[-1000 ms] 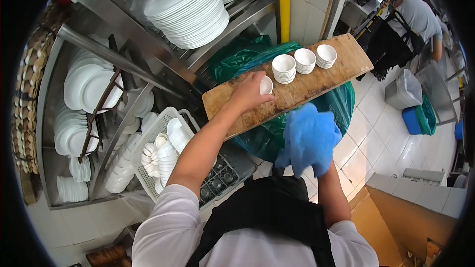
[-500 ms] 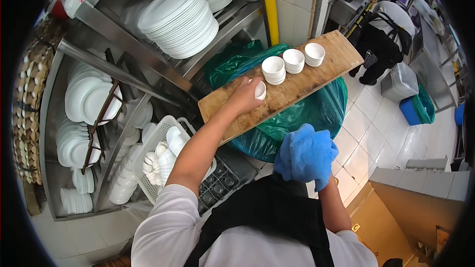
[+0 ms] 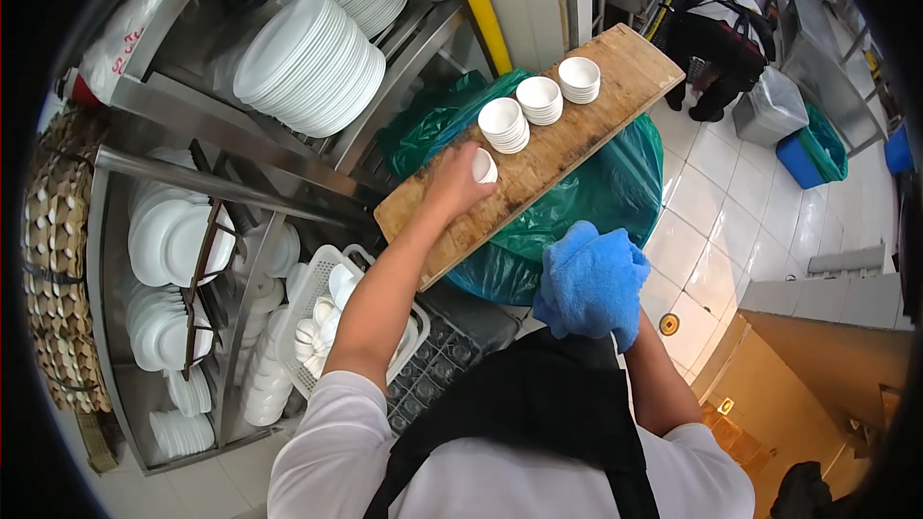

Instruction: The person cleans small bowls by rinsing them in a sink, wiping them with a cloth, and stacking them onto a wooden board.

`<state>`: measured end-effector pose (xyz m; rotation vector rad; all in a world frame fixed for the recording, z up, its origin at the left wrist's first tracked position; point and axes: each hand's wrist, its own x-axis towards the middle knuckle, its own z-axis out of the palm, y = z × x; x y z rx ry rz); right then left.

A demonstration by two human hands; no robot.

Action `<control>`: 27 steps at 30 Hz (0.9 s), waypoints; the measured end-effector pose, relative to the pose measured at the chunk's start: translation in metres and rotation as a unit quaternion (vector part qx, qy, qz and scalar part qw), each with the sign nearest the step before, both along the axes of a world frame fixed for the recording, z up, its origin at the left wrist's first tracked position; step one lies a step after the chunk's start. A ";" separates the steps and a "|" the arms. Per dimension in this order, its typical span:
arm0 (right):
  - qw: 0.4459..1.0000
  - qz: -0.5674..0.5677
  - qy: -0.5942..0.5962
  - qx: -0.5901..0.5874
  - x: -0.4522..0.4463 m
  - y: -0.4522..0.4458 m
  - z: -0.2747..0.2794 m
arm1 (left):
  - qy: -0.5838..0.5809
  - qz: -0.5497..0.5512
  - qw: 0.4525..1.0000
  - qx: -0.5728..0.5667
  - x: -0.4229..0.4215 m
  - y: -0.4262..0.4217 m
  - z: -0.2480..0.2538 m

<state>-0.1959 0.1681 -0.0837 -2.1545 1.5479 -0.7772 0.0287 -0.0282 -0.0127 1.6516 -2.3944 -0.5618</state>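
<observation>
at a wooden board (image 3: pixel 631 63), left hand (image 3: pixel 454 185) clasps white cup (image 3: pixel 485 167); blue cloth (image 3: pixel 588 279) covers right hand (image 3: pixel 641 334), grip unclear.

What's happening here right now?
A person's left hand grips a small white bowl over a wooden board. Three stacks of similar bowls stand in a row farther along the board, which lies over green plastic. A blue cloth hides the right hand, so its grip can't be seen.
</observation>
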 end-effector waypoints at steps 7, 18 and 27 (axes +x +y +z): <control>0.979 0.041 0.199 0.011 0.008 -0.009 0.136 | 0.033 0.048 0.998 -0.035 0.007 -0.006 -0.009; 0.997 0.075 -0.019 -0.015 0.063 0.017 0.206 | 0.211 0.115 0.952 -0.189 0.026 0.053 -0.027; 0.976 0.205 -0.070 0.030 0.115 0.025 0.244 | 0.236 0.335 0.896 -0.174 0.147 0.235 -0.033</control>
